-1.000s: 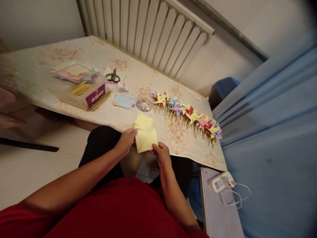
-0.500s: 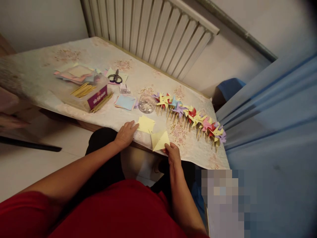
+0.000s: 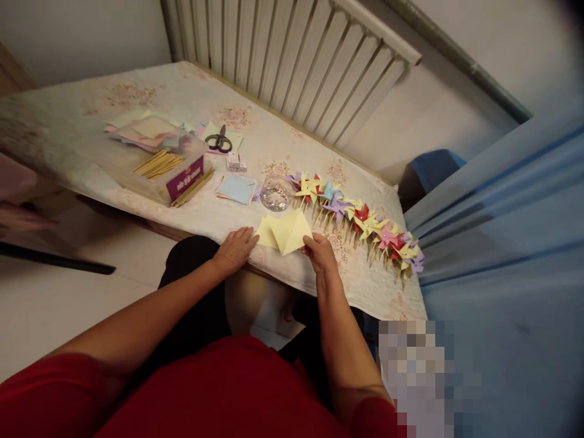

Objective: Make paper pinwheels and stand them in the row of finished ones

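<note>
In my right hand (image 3: pixel 320 250) a creased yellow paper square (image 3: pixel 292 232) is pinched by its right corner, its folds half open. It overlaps a stack of yellow paper (image 3: pixel 266 234) lying on the table. My left hand (image 3: pixel 235 248) rests at the table's front edge with fingers stretched out, the fingertips at the left side of that stack. Just behind the papers stands a clear round dish (image 3: pixel 274 196) of small shiny pieces. A row of colourful paper pinwheels (image 3: pixel 337 205) on sticks stretches away to the right.
Blue-topped paper squares (image 3: pixel 236 189) lie left of the dish. Farther left are small boxes (image 3: pixel 236 162), black-handled scissors (image 3: pixel 219 142) and a clear plastic box (image 3: pixel 150 185) with wooden sticks. A radiator (image 3: pixel 292 73) lines the wall; a blue curtain (image 3: pixel 502 243) hangs at right.
My right hand has lifted the creased yellow square up and back, so it now covers part of the yellow stack. The left hand stays nearly in place. The view has shifted slightly.
</note>
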The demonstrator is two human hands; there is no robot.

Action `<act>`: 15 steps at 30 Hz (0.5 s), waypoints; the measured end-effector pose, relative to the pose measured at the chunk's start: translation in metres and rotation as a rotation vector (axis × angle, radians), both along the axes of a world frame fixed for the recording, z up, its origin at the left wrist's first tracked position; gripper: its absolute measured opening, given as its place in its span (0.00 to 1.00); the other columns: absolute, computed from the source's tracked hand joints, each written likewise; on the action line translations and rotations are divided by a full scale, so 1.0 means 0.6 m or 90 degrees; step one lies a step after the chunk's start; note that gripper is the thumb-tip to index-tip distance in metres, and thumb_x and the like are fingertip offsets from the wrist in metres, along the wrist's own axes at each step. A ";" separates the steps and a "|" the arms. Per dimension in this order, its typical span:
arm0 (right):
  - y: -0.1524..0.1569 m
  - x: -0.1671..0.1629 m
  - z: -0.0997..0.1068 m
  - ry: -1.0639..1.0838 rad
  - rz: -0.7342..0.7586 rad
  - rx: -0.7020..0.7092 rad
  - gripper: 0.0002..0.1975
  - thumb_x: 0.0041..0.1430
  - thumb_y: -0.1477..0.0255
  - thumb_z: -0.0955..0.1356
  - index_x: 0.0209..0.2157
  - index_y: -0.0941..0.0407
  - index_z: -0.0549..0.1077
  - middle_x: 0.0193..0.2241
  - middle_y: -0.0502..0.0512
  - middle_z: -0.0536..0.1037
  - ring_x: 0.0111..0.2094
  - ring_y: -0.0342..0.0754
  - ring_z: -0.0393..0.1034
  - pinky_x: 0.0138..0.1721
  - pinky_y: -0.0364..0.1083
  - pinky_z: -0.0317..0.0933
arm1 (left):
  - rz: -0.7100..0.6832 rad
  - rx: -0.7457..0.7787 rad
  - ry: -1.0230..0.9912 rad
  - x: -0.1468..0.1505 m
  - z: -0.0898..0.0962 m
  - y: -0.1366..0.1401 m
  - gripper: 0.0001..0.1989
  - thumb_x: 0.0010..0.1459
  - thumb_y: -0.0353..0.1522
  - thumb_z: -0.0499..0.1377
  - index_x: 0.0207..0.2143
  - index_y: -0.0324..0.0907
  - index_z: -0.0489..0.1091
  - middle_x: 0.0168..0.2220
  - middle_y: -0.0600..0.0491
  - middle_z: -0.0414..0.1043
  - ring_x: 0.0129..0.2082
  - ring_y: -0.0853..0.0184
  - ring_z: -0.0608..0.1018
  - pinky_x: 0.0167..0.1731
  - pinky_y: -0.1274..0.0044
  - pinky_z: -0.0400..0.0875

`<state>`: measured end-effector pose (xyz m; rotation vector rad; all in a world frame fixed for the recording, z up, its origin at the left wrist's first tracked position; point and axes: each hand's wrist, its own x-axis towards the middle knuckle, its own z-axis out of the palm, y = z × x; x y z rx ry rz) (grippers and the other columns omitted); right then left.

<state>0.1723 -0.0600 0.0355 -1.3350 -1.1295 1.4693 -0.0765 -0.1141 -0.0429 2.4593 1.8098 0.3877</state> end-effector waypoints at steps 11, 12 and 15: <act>0.069 -0.074 -0.061 -0.228 0.067 -0.080 0.06 0.47 0.70 0.70 0.23 0.57 0.71 0.12 0.46 0.70 0.14 0.40 0.62 0.16 0.38 0.50 | 0.010 0.016 -0.057 -0.001 -0.013 0.001 0.22 0.60 0.26 0.52 0.56 0.41 0.70 0.62 0.37 0.64 0.63 0.50 0.65 0.57 0.59 0.64; 0.070 -0.074 -0.066 -0.253 0.065 -0.080 0.06 0.48 0.71 0.70 0.22 0.57 0.71 0.11 0.46 0.69 0.13 0.40 0.60 0.16 0.39 0.50 | 0.009 0.017 -0.056 -0.001 -0.013 0.001 0.22 0.60 0.26 0.52 0.56 0.41 0.70 0.62 0.37 0.64 0.63 0.50 0.65 0.57 0.60 0.64; 0.072 -0.073 -0.073 -0.338 0.065 -0.062 0.06 0.49 0.73 0.68 0.21 0.56 0.72 0.11 0.47 0.69 0.13 0.42 0.61 0.19 0.41 0.54 | 0.007 0.014 -0.055 -0.001 -0.013 0.001 0.22 0.60 0.25 0.52 0.56 0.38 0.70 0.62 0.35 0.64 0.63 0.49 0.64 0.57 0.59 0.63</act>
